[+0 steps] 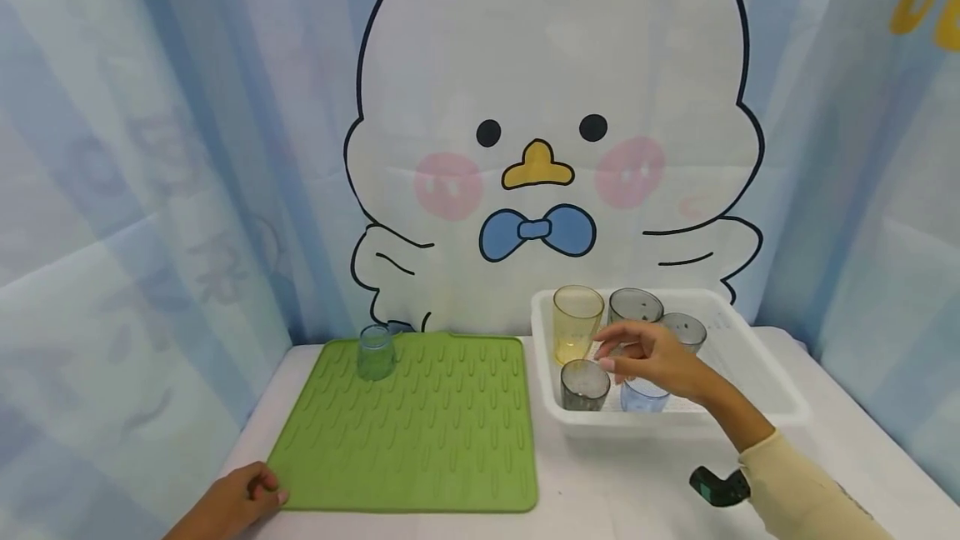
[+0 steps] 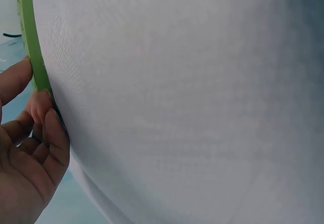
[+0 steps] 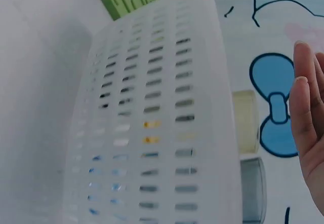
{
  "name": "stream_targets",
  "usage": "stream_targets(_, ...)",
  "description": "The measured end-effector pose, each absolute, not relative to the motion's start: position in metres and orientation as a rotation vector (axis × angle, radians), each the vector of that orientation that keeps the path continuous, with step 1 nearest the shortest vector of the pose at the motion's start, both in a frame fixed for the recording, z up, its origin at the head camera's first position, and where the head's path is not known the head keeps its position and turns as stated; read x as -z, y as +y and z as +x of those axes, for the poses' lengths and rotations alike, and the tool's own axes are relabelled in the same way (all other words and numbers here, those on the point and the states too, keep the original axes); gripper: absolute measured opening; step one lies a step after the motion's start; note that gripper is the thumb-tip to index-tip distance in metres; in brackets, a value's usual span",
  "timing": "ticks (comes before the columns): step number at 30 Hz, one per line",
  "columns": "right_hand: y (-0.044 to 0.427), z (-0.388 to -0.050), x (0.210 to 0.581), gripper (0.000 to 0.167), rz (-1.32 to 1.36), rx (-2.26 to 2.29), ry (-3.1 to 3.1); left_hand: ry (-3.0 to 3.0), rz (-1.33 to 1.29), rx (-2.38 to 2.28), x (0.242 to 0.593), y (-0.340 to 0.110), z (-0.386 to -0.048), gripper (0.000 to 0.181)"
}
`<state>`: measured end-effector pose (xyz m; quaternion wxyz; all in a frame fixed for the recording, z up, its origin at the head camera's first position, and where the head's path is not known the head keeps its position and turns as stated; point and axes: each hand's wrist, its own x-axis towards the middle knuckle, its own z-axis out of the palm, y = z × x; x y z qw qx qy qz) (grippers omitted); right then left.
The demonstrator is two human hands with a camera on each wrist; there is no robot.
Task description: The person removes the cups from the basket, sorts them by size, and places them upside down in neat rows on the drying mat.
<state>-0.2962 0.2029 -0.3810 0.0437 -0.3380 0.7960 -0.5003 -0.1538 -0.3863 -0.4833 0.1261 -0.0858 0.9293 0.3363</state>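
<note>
My left hand (image 1: 238, 497) is at the near left corner of a green drying mat (image 1: 420, 432). In the left wrist view its thumb and fingers pinch the mat's edge (image 2: 31, 36). A blue-green glass (image 1: 376, 352) stands on the mat's far left part. Over a white perforated basket (image 1: 757, 373), my right hand (image 1: 660, 357) hovers with loosely bent fingers and nothing between them. Beneath and around it are a short grey glass (image 1: 585, 386), a light blue glass (image 1: 645, 398), a tall yellow glass (image 1: 577, 319) and two more grey glasses (image 1: 634, 305), partly hidden by the hand.
A white cloth (image 1: 600, 482) covers the table. The basket stands right of the mat, with a narrow gap between them. A curtain (image 1: 540, 48) with a cartoon bird hangs behind and along both sides. A small black device (image 1: 720, 487) is by the right sleeve.
</note>
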Motion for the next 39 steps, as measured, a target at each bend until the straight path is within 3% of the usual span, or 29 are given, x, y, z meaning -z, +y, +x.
stream_targets(7,0.237,-0.305,0.4,0.036,-0.875,1.503,2.677,2.667,-0.174,-1.037,0.479,-0.392,-0.154,0.031)
stream_targets(16,0.261,-0.309,0.417,0.057,-0.602,1.314,2.81,2.704,-0.262,-0.958,0.481,-0.39,-0.155,0.034)
stream_targets(25,0.269,-0.317,0.415,0.077,-0.642,1.142,2.728,2.695,-0.248,-0.94,0.486,-0.391,-0.157,0.034)
stream_targets(32,0.276,-0.319,0.423,0.083,-0.609,0.963,2.688,2.713,-0.237,-0.923,0.487,-0.389,-0.158,0.03)
stream_targets(39,0.28,-0.319,0.426,0.077,-0.61,0.923,2.631,2.713,-0.097,-0.936,0.482,-0.39,-0.156,0.029)
